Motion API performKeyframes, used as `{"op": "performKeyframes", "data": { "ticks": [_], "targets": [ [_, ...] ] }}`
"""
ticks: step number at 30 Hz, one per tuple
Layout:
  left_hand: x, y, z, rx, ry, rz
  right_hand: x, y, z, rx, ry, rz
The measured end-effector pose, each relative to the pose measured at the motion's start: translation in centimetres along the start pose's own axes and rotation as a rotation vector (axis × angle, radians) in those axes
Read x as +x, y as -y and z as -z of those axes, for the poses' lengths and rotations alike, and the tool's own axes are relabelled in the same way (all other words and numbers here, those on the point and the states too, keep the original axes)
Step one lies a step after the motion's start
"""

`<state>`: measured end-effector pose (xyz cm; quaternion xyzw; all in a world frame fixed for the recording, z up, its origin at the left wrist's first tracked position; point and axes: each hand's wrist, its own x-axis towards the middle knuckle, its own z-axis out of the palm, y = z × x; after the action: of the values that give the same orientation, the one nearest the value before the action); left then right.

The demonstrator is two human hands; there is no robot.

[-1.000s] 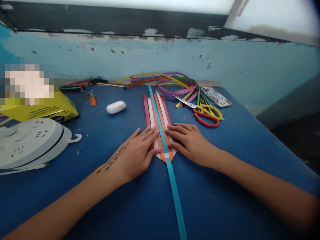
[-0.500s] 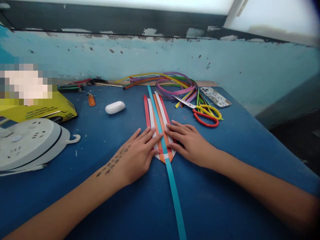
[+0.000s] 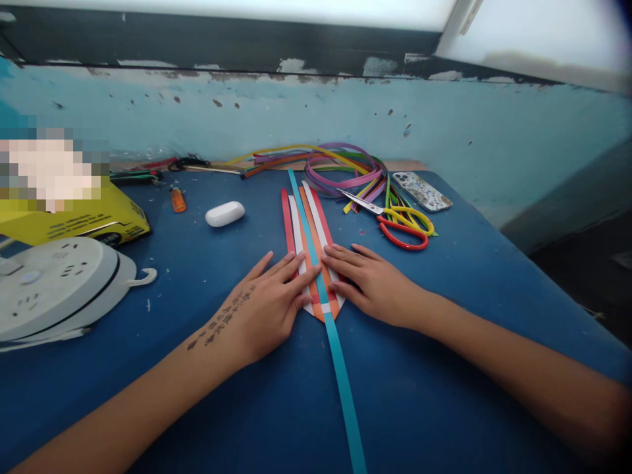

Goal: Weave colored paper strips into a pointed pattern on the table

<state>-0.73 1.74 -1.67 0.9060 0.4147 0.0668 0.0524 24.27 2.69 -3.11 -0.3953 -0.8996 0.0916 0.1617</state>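
Observation:
A folded piece made of red, white and orange paper strips (image 3: 305, 214) lies flat on the blue table, its pointed end toward me. Down its middle runs a long teal strip (image 3: 344, 388), which passes a small white crossing and continues to the bottom edge of the view. My left hand (image 3: 274, 306) rests flat with outstretched fingers on the left strips. On the right side, my right hand (image 3: 372, 283) lies with its fingers extended over the white and orange strips. Both hands are open, pressing from above. The strips under the fingers are partly hidden.
Scissors (image 3: 402, 232) with red and yellow handles lie at the right, near a coil of coloured strips (image 3: 340, 178) and a phone (image 3: 422, 191). A white case (image 3: 225, 214), an orange-handled tool (image 3: 178, 199), a white round reel (image 3: 64, 283) and a yellow box (image 3: 93, 214) stand left.
The fingers of my right hand have drawn slightly closer together on the strips. My left hand stays nearly still, and the whole view has shifted a little.

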Motion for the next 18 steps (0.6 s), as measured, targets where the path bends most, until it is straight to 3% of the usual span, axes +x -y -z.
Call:
{"op": "performKeyframes", "data": {
  "ticks": [14, 18],
  "targets": [
    [-0.03, -0.46, 0.27, -0.003, 0.031, 0.045, 0.00, 0.01, 0.06, 0.011, 0.011, 0.003],
    [-0.11, -0.41, 0.15, -0.036, -0.024, 0.070, -0.01, 0.07, 0.20, -0.020, 0.035, 0.009]
  ]
}}
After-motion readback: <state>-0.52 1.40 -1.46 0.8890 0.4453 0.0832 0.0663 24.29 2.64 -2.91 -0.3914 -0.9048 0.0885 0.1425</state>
